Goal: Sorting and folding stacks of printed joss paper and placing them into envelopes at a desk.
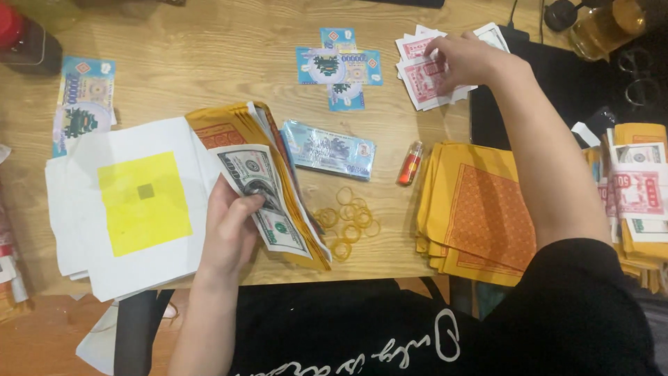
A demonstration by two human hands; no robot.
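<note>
On the wooden table (pixel 209 76), left hand (pixel 233 226) grips a paper bundle (pixel 268 188); right hand (pixel 463 61) fingers pink notes (pixel 417 80).

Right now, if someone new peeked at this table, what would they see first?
Probably the bright yellow square on the white paper stack at the left, right beside the left hand, which holds a folded bundle of banknote-style sheets and orange paper. Next, the right hand reaching to the pink notes at the far edge, above the orange patterned paper stack. Yellow rubber bands lie in the middle.
</note>
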